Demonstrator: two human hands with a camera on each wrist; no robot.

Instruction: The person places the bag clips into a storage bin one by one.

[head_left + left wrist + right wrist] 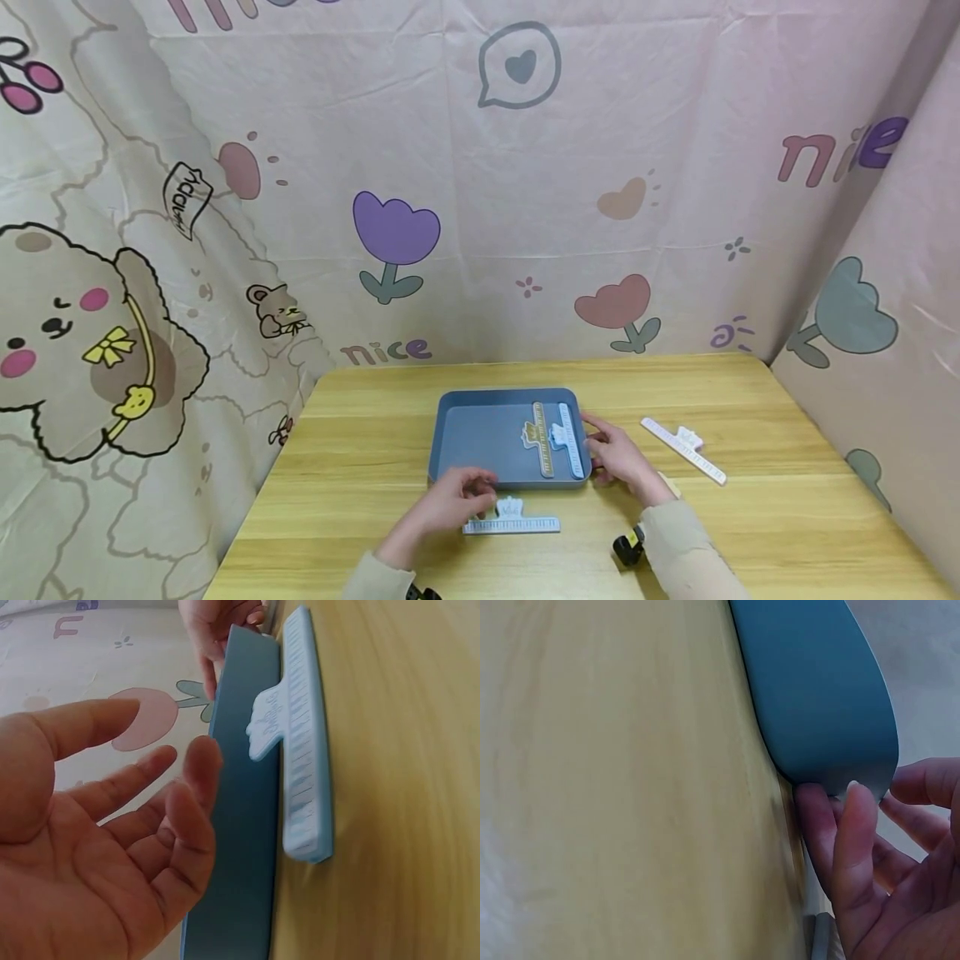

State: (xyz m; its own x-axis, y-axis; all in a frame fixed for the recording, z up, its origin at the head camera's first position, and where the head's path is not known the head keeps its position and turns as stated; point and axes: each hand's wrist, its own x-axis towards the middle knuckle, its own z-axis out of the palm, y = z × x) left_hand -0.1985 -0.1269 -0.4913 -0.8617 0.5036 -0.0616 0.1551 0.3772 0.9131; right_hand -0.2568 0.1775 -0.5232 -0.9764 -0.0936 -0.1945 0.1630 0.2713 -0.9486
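Beige sleeve (686, 542), pale blue crowned clip (512, 524), shallow blue tray (480, 437)

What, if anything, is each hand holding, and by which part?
The left hand holds nothing. The right hand has its fingers against the blue-grey rectangular tray's outer right side; whether they grip it cannot be told.

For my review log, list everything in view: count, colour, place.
Tray: 1, blue-grey, lower middle, head view
Gold clip: 1, gold, in tray
Blue clip: 1, blue, in tray
Pale clip: 1, pale blue, before tray
White clip: 1, white, right of tray
Table: 1, yellow wood, under tray
Cloth: count unclear, pale, behind and beside table
Sleeves: 2, cream, on forearms
Wrist devices: 2, black, at wrists
Left hand: 1, bare, near pale clip
Right hand: 1, bare, touching tray's right side
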